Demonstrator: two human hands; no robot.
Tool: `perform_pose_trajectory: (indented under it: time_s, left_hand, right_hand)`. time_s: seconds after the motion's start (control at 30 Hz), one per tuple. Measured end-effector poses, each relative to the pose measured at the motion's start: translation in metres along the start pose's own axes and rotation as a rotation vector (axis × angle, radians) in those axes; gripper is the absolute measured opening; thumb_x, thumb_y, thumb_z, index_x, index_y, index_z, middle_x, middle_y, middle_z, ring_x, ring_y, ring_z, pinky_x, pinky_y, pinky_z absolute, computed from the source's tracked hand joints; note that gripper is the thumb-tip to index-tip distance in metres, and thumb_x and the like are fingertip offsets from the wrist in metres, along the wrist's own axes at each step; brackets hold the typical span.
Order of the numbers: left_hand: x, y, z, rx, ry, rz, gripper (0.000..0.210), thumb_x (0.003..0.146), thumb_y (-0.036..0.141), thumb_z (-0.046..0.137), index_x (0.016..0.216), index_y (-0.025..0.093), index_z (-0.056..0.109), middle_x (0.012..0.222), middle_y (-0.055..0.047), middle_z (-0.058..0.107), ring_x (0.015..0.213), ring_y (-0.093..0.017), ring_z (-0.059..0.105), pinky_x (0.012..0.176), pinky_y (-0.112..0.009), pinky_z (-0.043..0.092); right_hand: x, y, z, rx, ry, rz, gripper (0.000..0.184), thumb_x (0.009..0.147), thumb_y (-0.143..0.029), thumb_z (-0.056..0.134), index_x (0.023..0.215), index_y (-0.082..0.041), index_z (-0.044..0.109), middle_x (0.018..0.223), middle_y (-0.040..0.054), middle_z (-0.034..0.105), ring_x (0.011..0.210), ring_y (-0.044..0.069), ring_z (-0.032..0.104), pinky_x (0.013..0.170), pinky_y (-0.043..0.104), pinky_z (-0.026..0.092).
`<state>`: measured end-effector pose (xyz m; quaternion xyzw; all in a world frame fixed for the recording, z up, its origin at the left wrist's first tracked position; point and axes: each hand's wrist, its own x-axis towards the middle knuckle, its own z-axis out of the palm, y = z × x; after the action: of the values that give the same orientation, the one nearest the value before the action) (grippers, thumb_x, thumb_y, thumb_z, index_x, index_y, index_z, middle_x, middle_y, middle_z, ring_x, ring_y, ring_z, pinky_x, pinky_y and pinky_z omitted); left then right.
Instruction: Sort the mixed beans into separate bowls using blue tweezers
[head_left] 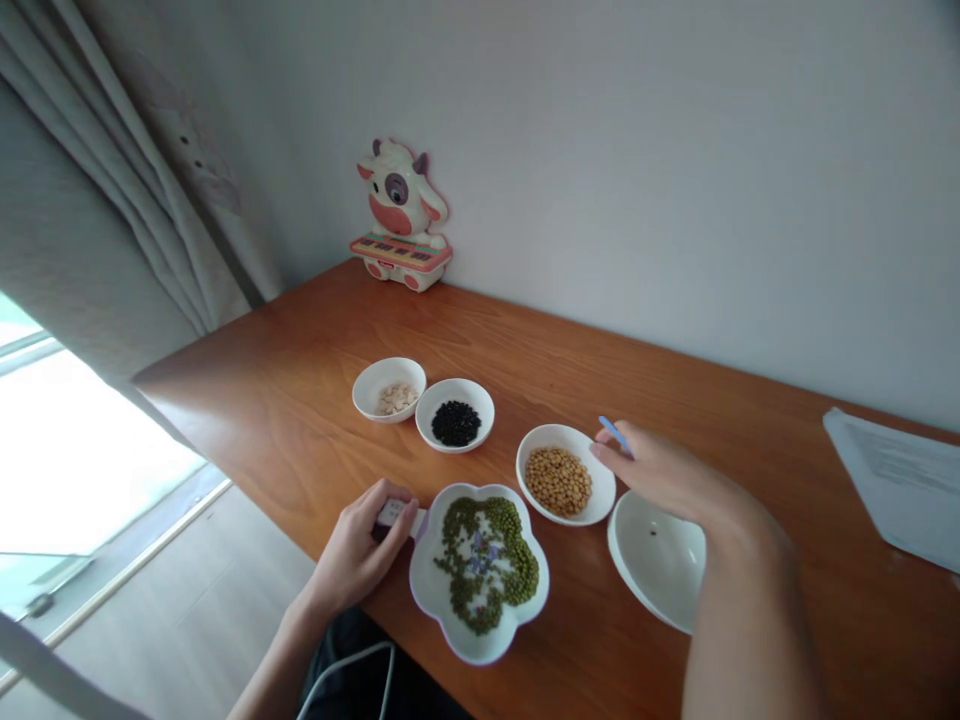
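Note:
My left hand (371, 540) is closed round the short handle of a white flower-shaped bowl (424, 585) with a lilac rim. Inside it lie green mung beans (517, 560), spread around a small purple flower print. My right hand (645, 465) is closed on a thin blue stick (615, 436), held at the right edge of a white bowl (536, 440) of yellow soybeans (556, 480). The stick's lower end is hidden by the hand. Partly covered by my right forearm, another white bowl (652, 560) has one small dark speck inside.
Farther back stand a white bowl (371, 380) of pale flat pieces and one of black beans (456, 424). A cow toy with a keyboard (401, 215) leans at the wall. White paper (900, 490) lies at the right. A white cable (345, 662) crosses my lap.

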<state>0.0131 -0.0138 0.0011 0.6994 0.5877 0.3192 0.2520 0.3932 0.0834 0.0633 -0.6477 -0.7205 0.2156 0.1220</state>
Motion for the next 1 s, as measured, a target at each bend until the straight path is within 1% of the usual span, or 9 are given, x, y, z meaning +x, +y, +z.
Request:
perform_pose_trajectory:
  time_s: [0.07,0.2,0.3,0.47,0.53,0.6,0.73,0.93,1.0]
  left_hand:
    - [0.000,0.001,0.000,-0.007,-0.004,-0.002,0.022,0.101,0.040,0.057,0.093,0.022,0.067,0.080,-0.002,0.072,0.067,-0.017,0.067,0.066,-0.026,0.054]
    - [0.001,0.006,-0.001,-0.021,0.011,-0.011,0.024,0.102,0.040,0.056,0.092,0.021,0.067,0.083,-0.003,0.074,0.070,-0.018,0.069,0.067,-0.027,0.054]
    - [0.002,0.006,0.000,-0.031,0.012,0.013,0.025,0.102,0.041,0.056,0.092,0.021,0.066,0.081,-0.003,0.074,0.069,-0.018,0.068,0.068,-0.029,0.055]
    - [0.001,0.000,0.000,-0.068,-0.008,0.038,0.026,0.103,0.043,0.054,0.096,0.021,0.066,0.088,-0.006,0.076,0.076,-0.020,0.071,0.072,-0.031,0.056]
    - [0.001,-0.002,0.000,-0.089,-0.015,0.043,0.026,0.103,0.044,0.054,0.096,0.021,0.065,0.089,-0.006,0.076,0.076,-0.020,0.071,0.072,-0.030,0.055]
    - [0.001,-0.004,0.000,-0.106,-0.020,0.051,0.026,0.103,0.044,0.055,0.096,0.021,0.065,0.090,-0.005,0.076,0.077,-0.020,0.072,0.072,-0.030,0.055]
    - [0.001,-0.006,0.000,-0.109,-0.018,0.074,0.025,0.103,0.044,0.055,0.096,0.022,0.065,0.089,-0.005,0.076,0.078,-0.021,0.071,0.074,-0.030,0.055]
    - [0.001,-0.007,-0.002,-0.122,-0.033,0.076,0.026,0.103,0.044,0.054,0.096,0.022,0.065,0.089,-0.005,0.075,0.079,-0.021,0.071,0.075,-0.031,0.054]
    - [0.001,-0.006,-0.002,-0.132,-0.037,0.075,0.025,0.104,0.044,0.054,0.096,0.022,0.064,0.091,-0.005,0.075,0.080,-0.021,0.072,0.075,-0.032,0.055]
  right_hand:
    - [0.003,-0.003,0.004,-0.042,-0.050,0.020,0.027,0.093,-0.048,0.058,0.095,-0.023,0.070,0.099,0.0116,0.080,0.083,0.025,0.076,0.068,0.034,0.055]
    - [0.014,-0.013,0.006,-0.136,-0.093,0.073,0.029,0.096,-0.042,0.052,0.094,-0.020,0.072,0.097,0.0148,0.079,0.085,0.027,0.075,0.071,0.037,0.052]
    - [0.018,-0.018,0.006,-0.196,-0.133,0.117,0.031,0.096,-0.042,0.054,0.089,-0.018,0.073,0.094,0.0159,0.078,0.084,0.028,0.074,0.072,0.038,0.051]
    - [0.017,-0.018,0.003,-0.257,-0.184,0.214,0.033,0.100,-0.044,0.057,0.102,-0.015,0.072,0.110,0.0165,0.074,0.100,0.026,0.071,0.087,0.040,0.055]
    - [0.014,-0.014,0.002,-0.264,-0.199,0.266,0.036,0.099,-0.046,0.063,0.121,-0.018,0.066,0.123,0.0097,0.069,0.107,0.021,0.068,0.094,0.043,0.058]
    - [0.011,-0.007,0.001,-0.262,-0.198,0.309,0.038,0.099,-0.045,0.064,0.129,-0.021,0.063,0.132,0.0090,0.065,0.113,0.022,0.066,0.097,0.044,0.059]
    - [0.006,0.011,-0.002,-0.247,-0.161,0.358,0.040,0.098,-0.044,0.065,0.131,-0.021,0.062,0.135,0.0095,0.064,0.116,0.023,0.065,0.098,0.045,0.058]
    - [0.006,0.042,-0.016,-0.207,-0.109,0.353,0.043,0.098,-0.045,0.065,0.132,-0.019,0.061,0.134,0.0095,0.064,0.115,0.024,0.066,0.097,0.047,0.059]
    - [0.004,0.053,-0.021,-0.210,-0.095,0.388,0.037,0.099,-0.045,0.064,0.128,-0.022,0.064,0.134,0.0076,0.064,0.118,0.025,0.065,0.098,0.043,0.058]
